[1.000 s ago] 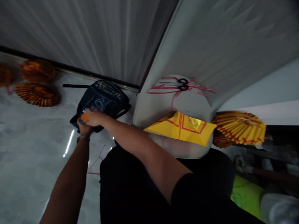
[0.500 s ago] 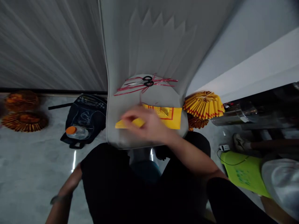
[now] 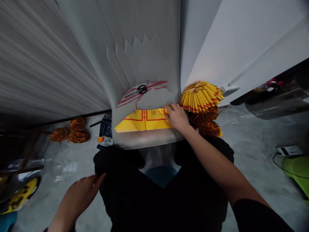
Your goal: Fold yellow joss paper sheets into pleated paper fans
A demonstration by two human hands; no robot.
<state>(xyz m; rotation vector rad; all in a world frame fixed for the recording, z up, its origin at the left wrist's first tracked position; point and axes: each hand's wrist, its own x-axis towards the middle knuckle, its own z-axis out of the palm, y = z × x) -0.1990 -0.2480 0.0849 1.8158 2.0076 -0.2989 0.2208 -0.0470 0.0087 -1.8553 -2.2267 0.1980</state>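
Observation:
My right hand (image 3: 178,118) lies over the right end of a strip of folded yellow joss paper (image 3: 131,125), fingers laid across its printed face. Red borders and gold patterns mark the paper, whose left end tapers to a point. It rests along the front of a grey chair seat (image 3: 149,137). Down by my left knee, my left hand (image 3: 82,195) has its fingers stretched and holds nothing. Behind the paper, black-handled scissors (image 3: 142,89) lie on red plastic strings (image 3: 125,102). My right thumb is hidden.
Pleated yellow paper rosettes (image 3: 200,96) are stacked right of the chair, above darker orange ones (image 3: 205,116). More orange rosettes (image 3: 78,135) sit on the floor at left, near a dark backpack (image 3: 105,125) and an orange-capped bottle (image 3: 103,140). The grey chair back (image 3: 135,61) rises ahead.
My right hand has moved from the paper's left half to its right end, uncovering the left half. My left hand shows more fully beside the knee. The view has turned.

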